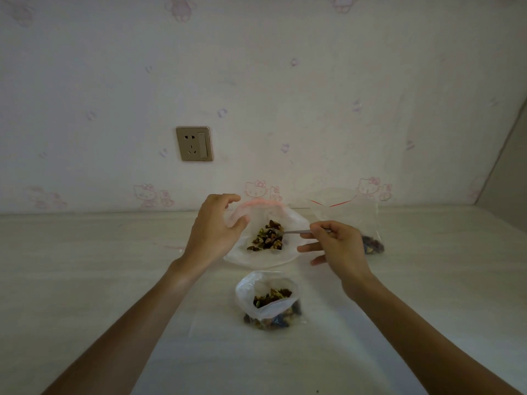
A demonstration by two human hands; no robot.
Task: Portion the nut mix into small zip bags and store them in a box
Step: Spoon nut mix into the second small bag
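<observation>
My right hand (pixel 336 246) pinched the spoon (pixel 299 231) handle between thumb and forefinger, the other fingers spread loosely below it and holding nothing. The spoon's bowl sat in the nuts (pixel 268 236) inside the big bag (pixel 265 232), which lay open on the table (pixel 85 266) near the wall (pixel 256 81).

My left hand (pixel 214 226) curled its fingers round the left side of the big bag's mouth, the thumb against the plastic below and the fingertips hooked over the pink zip edge, holding the opening up. I could not tell how firmly the plastic was caught.

In front of the big bag, nearer to me and apart from it, stood a small bag (pixel 269 300) with its mouth open upward and nuts inside and heaped at its bottom. Neither hand touched it.

Behind my right hand a third bag (pixel 348 212) leaned near the wall, clear with a red zip line, with some dark nuts in its lower right corner, partly hidden by my hand.

A socket (pixel 194 143) sat on the wall, above and left of the bags. The table ran wide and bare to the left and right of the bags, and its right end met a slanted wall edge. The table's back edge lay just behind the big bag.
</observation>
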